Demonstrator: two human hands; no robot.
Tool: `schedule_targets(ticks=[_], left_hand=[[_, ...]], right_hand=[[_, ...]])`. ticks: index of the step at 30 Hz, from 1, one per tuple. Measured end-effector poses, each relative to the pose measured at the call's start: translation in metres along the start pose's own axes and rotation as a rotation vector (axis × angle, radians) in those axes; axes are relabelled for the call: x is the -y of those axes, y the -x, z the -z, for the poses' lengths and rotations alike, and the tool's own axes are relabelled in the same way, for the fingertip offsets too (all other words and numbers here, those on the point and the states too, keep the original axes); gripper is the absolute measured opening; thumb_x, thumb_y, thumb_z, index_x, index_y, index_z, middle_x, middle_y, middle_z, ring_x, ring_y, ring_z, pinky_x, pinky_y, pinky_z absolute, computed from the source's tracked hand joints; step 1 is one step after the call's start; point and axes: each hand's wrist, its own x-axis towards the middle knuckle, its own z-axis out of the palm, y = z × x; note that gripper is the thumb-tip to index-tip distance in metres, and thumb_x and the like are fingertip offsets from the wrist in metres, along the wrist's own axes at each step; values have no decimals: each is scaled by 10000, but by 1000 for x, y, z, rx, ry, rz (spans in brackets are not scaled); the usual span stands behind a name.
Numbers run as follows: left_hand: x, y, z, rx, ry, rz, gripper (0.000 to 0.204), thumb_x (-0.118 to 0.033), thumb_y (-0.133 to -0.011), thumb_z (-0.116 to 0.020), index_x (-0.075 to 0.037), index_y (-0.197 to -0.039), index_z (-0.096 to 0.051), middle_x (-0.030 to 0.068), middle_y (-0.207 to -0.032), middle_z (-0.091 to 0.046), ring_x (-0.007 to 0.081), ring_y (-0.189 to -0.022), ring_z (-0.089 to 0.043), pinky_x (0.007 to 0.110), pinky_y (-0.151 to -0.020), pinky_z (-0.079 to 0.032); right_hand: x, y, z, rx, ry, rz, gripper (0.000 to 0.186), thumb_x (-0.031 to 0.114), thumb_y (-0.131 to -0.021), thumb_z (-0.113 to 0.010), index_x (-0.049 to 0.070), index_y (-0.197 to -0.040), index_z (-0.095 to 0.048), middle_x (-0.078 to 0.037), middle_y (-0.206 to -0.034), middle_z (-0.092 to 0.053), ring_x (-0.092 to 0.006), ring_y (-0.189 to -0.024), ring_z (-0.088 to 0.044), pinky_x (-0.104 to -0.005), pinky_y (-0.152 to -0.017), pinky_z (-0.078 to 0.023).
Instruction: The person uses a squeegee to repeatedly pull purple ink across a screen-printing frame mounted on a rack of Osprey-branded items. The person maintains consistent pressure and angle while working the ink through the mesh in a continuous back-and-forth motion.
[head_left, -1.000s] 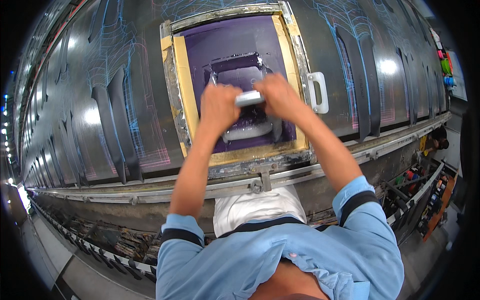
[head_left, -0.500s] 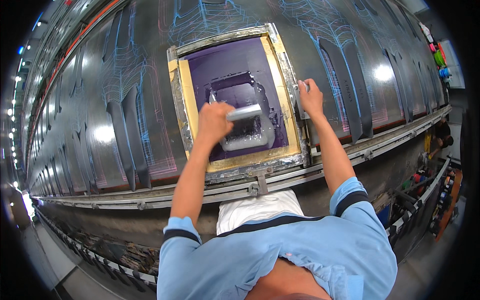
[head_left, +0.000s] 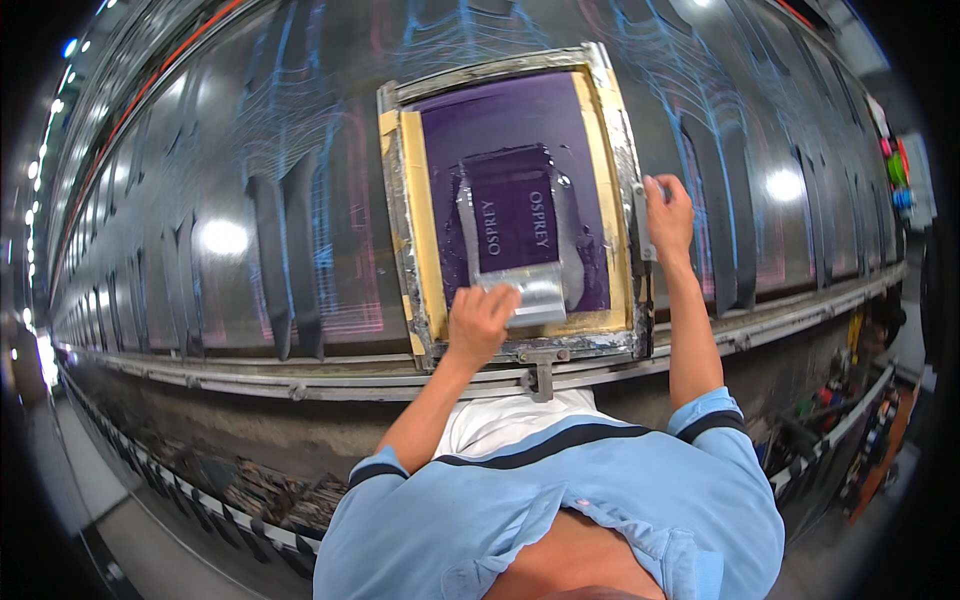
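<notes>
Partly out of sight, silver squeegee (head_left: 540, 297) under left hand (head_left: 482, 324).

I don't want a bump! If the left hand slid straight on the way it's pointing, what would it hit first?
Past the silver squeegee it holds, the left hand would cross purple mesh and grey paste; the first raised thing is probably the frame's right rail, though depth is unclear.

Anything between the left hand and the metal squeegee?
Nothing visible: the left hand grips the metal squeegee directly at its left end. Grey ink lies on the purple screen by the squeegee's right end, not between hand and tool.
</notes>
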Motion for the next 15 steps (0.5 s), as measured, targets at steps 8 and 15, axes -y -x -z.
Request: schedule_targets(ticks=[8, 15], left_hand=[[-31, -7, 5, 110, -86, 147, 352, -40, -644, -783, -106, -986, -738, 5, -1038, -689, 239, -956, -610, 406, -826, -440], [-15, -8, 4, 244, -186, 206, 363, -16, -640, -759, -122, -987, -758, 6, -993, -693, 235, -998, -608, 410, -874, -437]], right_hand=[[-77, 17, -31, 110, -258, -43, 288, 315, -986, -672, 56, -1105, -711, -65, -815, -685, -169, -679, -557, -364, -684, -476], [-72, 23, -48, 125, -365, -13, 268, 312, -987, -644, 82, -1101, -720, -99, -741, -701, -210, -664, -662, -382, -679, -504]])
